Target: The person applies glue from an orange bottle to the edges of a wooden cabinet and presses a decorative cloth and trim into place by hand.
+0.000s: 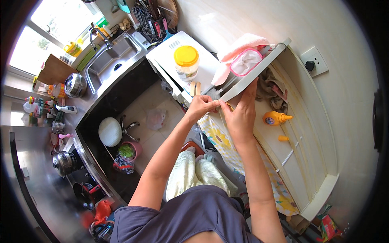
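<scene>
My left hand (202, 107) and my right hand (244, 114) meet at the near corner of a pale shelf unit's side panel (243, 86). The left thumb and fingers pinch at the corner, and the right thumb presses beside them while the right fingers reach along the panel. What lies between the fingertips is too small to tell. Under my hands hangs a sunflower-print cloth (218, 136). To the right, on the unit's board, lie an orange squeeze bottle (275, 118), its orange cap (283, 138), a thin white rod (291, 152) and a crumpled brown cloth (270, 89).
A yellow-lidded clear jar (186, 60) stands on a white appliance (161, 50), near a pink towel (243, 45). A steel sink (112, 57) and a pot (63, 164) are on the left counter. A pink bucket (136, 148) and a stool (111, 132) stand on the floor.
</scene>
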Demonstrator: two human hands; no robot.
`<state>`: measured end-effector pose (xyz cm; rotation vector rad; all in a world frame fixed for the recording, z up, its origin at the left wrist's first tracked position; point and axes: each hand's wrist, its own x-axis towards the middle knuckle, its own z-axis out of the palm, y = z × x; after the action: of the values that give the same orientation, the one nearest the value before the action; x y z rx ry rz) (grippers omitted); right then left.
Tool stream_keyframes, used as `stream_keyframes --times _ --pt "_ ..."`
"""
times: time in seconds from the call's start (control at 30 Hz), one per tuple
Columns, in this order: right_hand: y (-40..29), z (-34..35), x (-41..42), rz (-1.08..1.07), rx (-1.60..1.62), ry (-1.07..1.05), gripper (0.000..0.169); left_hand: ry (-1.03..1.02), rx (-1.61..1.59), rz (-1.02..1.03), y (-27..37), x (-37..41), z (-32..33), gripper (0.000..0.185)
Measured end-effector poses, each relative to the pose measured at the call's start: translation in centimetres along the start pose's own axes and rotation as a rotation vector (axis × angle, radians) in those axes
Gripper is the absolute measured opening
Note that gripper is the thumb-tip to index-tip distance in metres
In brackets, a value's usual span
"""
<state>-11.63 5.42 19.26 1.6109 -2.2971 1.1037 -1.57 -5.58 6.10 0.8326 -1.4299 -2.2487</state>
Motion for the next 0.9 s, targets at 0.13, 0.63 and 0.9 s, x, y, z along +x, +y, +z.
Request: stream_keyframes --times 0.13,0.63,0.9 --pt "0.0 0.1 -0.1 0.025 -0.007 -0.006 0.108 -0.021 -0.085 0.015 -0.2 0.3 -0.2 0.037" --pt "0.4 0.4 -0.2 0.035 0.022 0.025 0.106 -0.037 0.128 0.027 -2.1 0.9 -2.1 0.027" --pt "0.4 0.6 -0.1 0.033 0.025 0.044 0.103 0.071 0.215 0.05 -5.4 1.0 -2.5 0.027"
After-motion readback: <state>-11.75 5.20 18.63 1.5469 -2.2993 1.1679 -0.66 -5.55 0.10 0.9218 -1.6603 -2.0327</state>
